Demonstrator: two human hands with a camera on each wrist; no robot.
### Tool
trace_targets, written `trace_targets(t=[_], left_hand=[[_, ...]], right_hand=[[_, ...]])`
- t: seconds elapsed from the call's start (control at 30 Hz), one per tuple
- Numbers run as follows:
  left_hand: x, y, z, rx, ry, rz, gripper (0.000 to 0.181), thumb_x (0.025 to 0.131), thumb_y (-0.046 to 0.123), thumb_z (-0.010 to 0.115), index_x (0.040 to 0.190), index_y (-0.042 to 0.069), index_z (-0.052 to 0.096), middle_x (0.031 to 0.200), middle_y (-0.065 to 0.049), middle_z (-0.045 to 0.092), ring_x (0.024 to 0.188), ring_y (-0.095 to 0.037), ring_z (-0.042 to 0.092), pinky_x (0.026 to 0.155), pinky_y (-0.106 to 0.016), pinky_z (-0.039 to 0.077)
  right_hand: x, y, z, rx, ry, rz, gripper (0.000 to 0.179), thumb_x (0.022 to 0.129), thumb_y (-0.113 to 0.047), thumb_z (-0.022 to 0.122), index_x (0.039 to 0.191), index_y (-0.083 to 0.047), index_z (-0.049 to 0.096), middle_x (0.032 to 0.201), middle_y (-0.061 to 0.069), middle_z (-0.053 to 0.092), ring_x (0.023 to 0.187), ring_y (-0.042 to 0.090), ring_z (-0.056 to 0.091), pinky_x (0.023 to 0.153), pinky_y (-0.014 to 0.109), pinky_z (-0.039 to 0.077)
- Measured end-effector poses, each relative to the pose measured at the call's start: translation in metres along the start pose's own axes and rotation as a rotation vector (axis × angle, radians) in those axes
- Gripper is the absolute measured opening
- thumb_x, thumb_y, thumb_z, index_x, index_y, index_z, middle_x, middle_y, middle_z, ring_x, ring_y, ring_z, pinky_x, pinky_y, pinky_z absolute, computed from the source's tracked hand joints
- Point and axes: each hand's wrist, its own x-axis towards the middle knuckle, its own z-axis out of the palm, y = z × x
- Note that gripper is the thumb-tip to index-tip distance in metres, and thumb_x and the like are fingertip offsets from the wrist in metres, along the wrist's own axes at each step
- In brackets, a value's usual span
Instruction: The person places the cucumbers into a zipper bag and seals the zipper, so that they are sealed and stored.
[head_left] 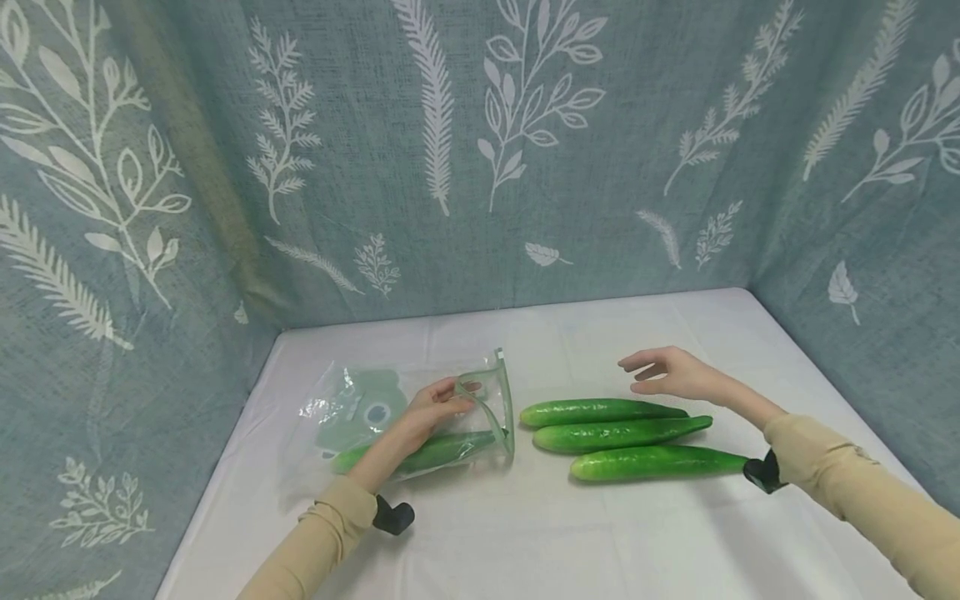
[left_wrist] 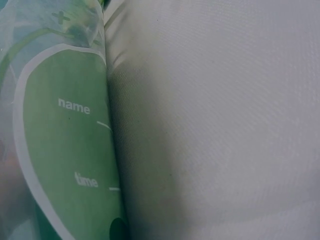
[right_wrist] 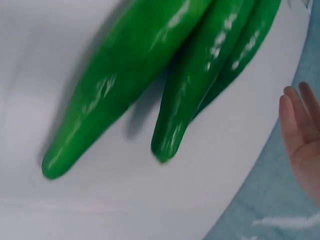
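My left hand holds the open mouth of a clear zip bag with a green edge, fingers at its upper lip. Inside the bag lies a green cucumber, partly behind my left wrist. The left wrist view shows the bag's green printed label reading "name" and "time". My right hand holds nothing, its fingers loosely bent, behind three cucumbers lying side by side: a back one, a middle one and a front one. In the right wrist view, that hand's fingers appear at the right edge.
A white cloth covers the table. Blue-green curtains with white leaf patterns stand behind it and along both sides. Dark wrist cameras are strapped under both beige sleeves, the right one close to the front cucumber's tip.
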Motion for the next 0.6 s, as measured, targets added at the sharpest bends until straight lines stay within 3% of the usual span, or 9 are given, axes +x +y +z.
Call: trace_targets(t=[0.4, 0.6], left_hand=[[0.001, -0.002, -0.002, 0.006, -0.006, 0.000, 0.053, 0.085, 0.010, 0.067, 0.135, 0.004, 0.050, 0.135, -0.011, 0.057, 0.136, -0.030, 0.040, 0.118, -0.053, 0.016], [0.001, 0.000, -0.002, 0.014, -0.002, -0.018, 0.057, 0.087, 0.011, 0.065, 0.139, 0.003, 0.045, 0.142, -0.016, 0.048, 0.139, -0.032, 0.034, 0.119, -0.053, 0.013]], right_hand=[[-0.020, 0.014, -0.025, 0.022, -0.097, 0.146, 0.054, 0.092, -0.022, 0.061, 0.134, 0.008, 0.046, 0.132, 0.034, 0.048, 0.115, 0.043, 0.056, 0.090, 0.041, 0.054], [-0.028, 0.022, -0.029, 0.028, -0.150, 0.200, 0.056, 0.093, -0.023, 0.060, 0.135, 0.009, 0.044, 0.134, 0.035, 0.046, 0.119, 0.046, 0.052, 0.090, 0.043, 0.053]])
